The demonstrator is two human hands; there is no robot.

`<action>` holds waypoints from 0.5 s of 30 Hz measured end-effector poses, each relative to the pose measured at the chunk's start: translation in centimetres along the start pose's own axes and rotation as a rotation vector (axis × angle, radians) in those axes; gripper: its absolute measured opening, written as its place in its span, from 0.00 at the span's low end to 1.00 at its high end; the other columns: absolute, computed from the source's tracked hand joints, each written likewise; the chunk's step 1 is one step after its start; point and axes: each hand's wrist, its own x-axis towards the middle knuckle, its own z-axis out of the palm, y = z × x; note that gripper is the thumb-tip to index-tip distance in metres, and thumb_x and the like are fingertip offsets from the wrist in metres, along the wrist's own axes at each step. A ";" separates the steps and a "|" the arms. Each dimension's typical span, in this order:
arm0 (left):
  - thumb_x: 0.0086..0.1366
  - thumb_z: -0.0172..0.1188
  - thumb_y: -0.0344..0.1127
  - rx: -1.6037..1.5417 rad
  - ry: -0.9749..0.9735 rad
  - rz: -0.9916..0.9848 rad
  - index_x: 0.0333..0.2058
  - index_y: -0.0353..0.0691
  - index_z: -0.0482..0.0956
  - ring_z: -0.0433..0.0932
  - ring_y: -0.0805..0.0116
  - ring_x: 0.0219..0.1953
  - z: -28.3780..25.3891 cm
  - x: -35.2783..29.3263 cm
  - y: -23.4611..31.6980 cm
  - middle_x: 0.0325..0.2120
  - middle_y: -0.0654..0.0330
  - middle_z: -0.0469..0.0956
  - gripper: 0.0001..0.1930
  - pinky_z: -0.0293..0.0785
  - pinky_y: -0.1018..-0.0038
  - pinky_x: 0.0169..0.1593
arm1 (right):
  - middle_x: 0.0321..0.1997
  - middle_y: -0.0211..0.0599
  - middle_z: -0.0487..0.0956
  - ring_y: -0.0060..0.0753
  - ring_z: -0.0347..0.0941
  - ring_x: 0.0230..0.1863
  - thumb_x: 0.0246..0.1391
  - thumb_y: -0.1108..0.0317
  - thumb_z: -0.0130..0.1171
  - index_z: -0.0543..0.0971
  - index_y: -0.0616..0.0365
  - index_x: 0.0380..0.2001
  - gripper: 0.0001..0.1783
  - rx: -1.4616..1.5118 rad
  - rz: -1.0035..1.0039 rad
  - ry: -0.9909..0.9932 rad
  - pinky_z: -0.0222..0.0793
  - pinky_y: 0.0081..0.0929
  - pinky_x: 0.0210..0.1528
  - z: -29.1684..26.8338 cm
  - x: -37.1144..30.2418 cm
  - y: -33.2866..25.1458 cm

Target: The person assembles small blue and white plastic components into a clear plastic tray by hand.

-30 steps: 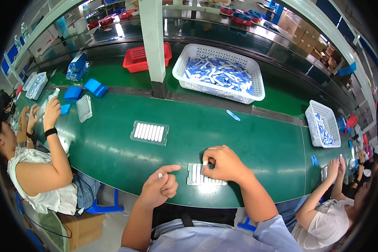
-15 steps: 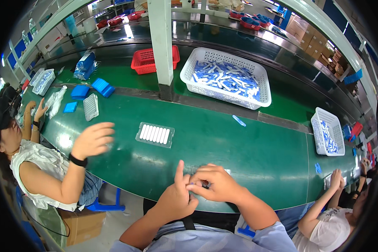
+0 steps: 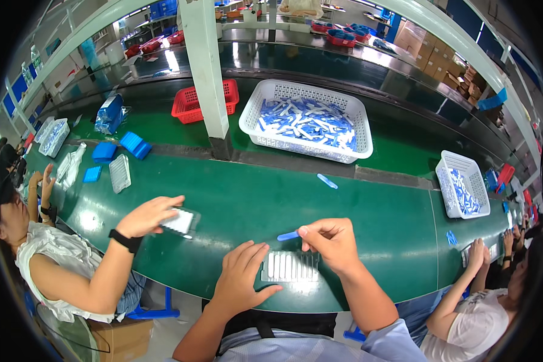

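Note:
My right hand (image 3: 335, 244) pinches one end of a slim blue plastic stick (image 3: 288, 236), which points left above the green table (image 3: 380, 241). Below it, a clear slotted tray (image 3: 291, 279) lies close to the table's front edge. Fingers spread, my left hand (image 3: 242, 274) rests at the tray's left side; whether it touches the tray I cannot tell. To the left, a co-worker's hand (image 3: 154, 214) has hold of another clear tray with white pieces (image 3: 181, 221). A single blue stick (image 3: 327, 181) lies farther back on the table.
Behind stands a large white basket (image 3: 308, 151) heaped with blue and white sticks, beside a pale post (image 3: 202, 72) and a red basket (image 3: 187, 108). Another white basket (image 3: 463, 187) is at right. Blue blocks (image 3: 136, 145) and a slotted tray (image 3: 120, 174) lie at left. Co-workers sit on both sides.
My hands have parted, and the blue stick now shows in my right fingers. The co-worker's hand has reached the white-filled tray, which has shifted left and nearer.

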 end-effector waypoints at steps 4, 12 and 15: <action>0.52 0.75 0.52 0.036 -0.025 0.024 0.61 0.35 0.72 0.69 0.48 0.63 0.4 0.3 -0.2 0.56 0.51 0.75 0.42 0.62 0.52 0.64 | 0.26 0.36 0.86 0.20 0.78 0.23 0.55 0.70 0.71 0.87 0.61 0.27 0.06 -0.343 -0.297 0.057 0.66 0.19 0.26 -0.7 0.4 -2.1; 0.54 0.73 0.52 0.077 -0.004 0.058 0.61 0.36 0.72 0.71 0.50 0.60 0.4 0.3 0.1 0.55 0.53 0.76 0.40 0.62 0.54 0.63 | 0.22 0.27 0.75 0.34 0.74 0.29 0.50 0.58 0.71 0.86 0.52 0.31 0.11 -1.410 -0.628 -0.304 0.66 0.32 0.33 -1.0 -5.0 0.9; 0.53 0.74 0.51 0.095 0.004 0.042 0.59 0.38 0.75 0.70 0.49 0.61 0.3 0.3 0.2 0.56 0.54 0.76 0.38 0.62 0.54 0.63 | 0.26 0.28 0.70 0.33 0.71 0.31 0.51 0.53 0.70 0.86 0.49 0.40 0.17 -1.218 -0.502 -0.333 0.63 0.31 0.35 -1.4 -6.5 2.5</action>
